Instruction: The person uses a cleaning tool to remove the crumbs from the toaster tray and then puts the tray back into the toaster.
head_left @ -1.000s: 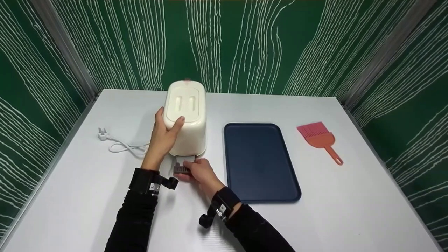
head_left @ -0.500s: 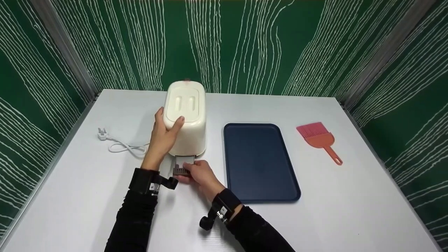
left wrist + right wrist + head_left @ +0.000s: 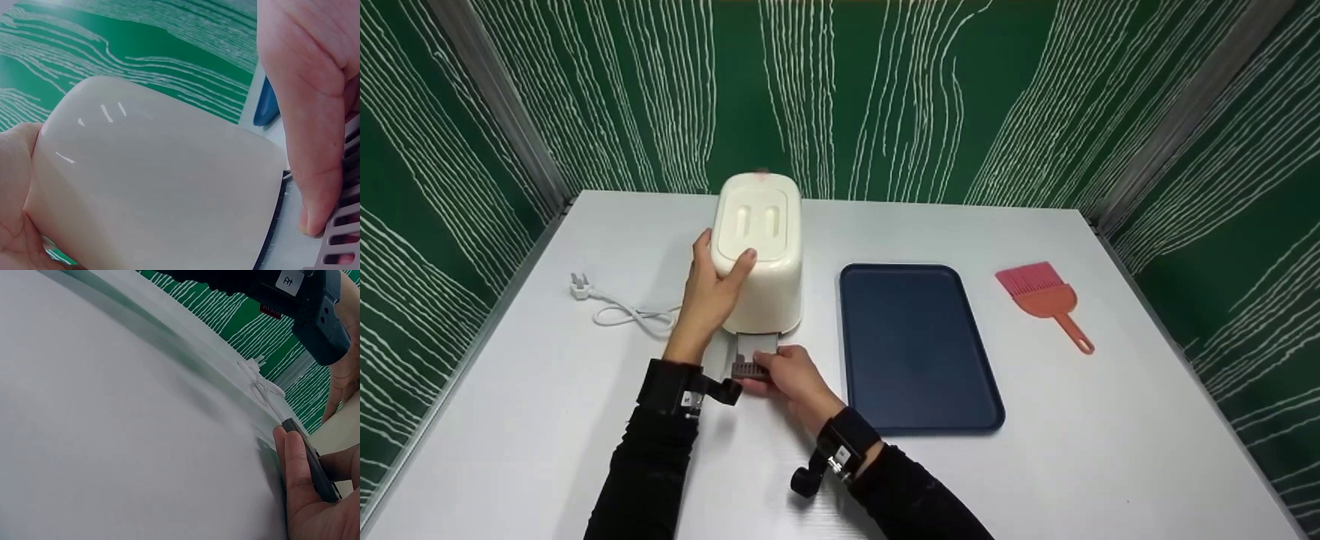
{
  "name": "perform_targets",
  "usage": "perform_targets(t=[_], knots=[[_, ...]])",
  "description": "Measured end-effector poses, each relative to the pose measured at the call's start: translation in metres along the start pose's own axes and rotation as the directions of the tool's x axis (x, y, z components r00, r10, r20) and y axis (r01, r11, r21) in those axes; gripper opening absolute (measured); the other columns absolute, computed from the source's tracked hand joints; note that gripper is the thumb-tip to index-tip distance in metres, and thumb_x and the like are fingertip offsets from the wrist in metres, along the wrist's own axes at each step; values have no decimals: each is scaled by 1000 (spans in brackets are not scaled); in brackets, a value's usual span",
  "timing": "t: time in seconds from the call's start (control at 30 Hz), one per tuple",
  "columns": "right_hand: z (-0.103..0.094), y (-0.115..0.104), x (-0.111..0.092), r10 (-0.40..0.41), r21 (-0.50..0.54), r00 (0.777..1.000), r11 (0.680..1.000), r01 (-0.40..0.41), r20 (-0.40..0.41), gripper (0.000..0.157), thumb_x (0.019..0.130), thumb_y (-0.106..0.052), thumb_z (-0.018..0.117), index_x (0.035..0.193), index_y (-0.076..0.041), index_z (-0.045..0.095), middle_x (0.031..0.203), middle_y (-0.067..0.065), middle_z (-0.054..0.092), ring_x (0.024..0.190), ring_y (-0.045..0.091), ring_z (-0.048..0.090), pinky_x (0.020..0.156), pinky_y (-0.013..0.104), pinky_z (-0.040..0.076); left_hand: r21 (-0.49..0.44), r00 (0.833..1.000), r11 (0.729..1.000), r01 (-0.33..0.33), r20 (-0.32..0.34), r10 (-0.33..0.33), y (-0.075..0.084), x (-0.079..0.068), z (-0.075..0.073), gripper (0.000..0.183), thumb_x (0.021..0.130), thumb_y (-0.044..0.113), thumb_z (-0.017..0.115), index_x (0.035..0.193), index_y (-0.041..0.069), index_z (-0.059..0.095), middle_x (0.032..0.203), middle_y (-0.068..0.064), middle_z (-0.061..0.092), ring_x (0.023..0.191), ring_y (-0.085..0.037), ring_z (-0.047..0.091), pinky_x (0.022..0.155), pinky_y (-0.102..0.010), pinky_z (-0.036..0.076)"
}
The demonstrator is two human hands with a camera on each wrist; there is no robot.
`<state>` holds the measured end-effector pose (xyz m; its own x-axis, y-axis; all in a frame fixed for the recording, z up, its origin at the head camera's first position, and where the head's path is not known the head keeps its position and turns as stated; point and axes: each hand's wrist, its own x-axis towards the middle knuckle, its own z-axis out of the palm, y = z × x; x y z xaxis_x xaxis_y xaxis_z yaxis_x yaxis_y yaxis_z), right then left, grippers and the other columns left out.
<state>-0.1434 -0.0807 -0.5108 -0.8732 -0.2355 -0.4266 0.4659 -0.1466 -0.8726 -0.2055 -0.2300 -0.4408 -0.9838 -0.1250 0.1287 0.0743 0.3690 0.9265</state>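
A cream toaster (image 3: 769, 296) with a lid on top stands left of centre on the white table. My left hand (image 3: 709, 300) grips its left side, the thumb over the near top edge. From the bottom of the near end sticks out a grey crumb tray (image 3: 756, 343) with a slotted front. My right hand (image 3: 795, 373) pinches this front at its right side, thumb above and fingers underneath. The left wrist view shows the right thumb (image 3: 315, 185) down beside the slots. In the right wrist view, fingers (image 3: 298, 467) lie under the tray's dark edge.
Right of the toaster lies a dark blue tray (image 3: 919, 345), close to the right forearm. Farther right is an orange brush (image 3: 1046, 300) with pink bristles. A white power cord (image 3: 634, 315) with its plug lies at the left. Green walls (image 3: 855, 97) enclose the back and sides.
The crumb tray has slid slightly farther out of the toaster toward me, with the right hand drawing back along with it. My left hand and the toaster have stayed in place.
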Motion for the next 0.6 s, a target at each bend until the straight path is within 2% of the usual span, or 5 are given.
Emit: perform_targets(t=[0.23,0.43,0.6], knots=[[0,2,-3,-8,-22,1000,1000,8,-9,17,107,-7,61,111,8,64,93,15,73,67,12,74,68,21,62,-3,1000,1000,1,2,-1,0,1,0,90,104,50,64,171,12,16,174,-22,30,161,-37,32,130,-56,27],[0,4,-3,-18,12,1000,1000,18,-1,13,106,-4,59,109,9,63,90,13,70,69,15,74,68,21,63,-9,1000,1000,10,1,-10,0,-1,0,92,104,50,65,171,11,16,174,-22,29,161,-37,31,130,-55,27],[0,5,-5,-30,17,1000,999,29,9,14,107,-3,57,112,9,63,91,12,70,72,14,74,70,21,63,-12,1000,1000,-8,10,8,0,-1,0,92,104,51,64,171,11,15,173,-23,29,160,-38,32,129,-56,29]])
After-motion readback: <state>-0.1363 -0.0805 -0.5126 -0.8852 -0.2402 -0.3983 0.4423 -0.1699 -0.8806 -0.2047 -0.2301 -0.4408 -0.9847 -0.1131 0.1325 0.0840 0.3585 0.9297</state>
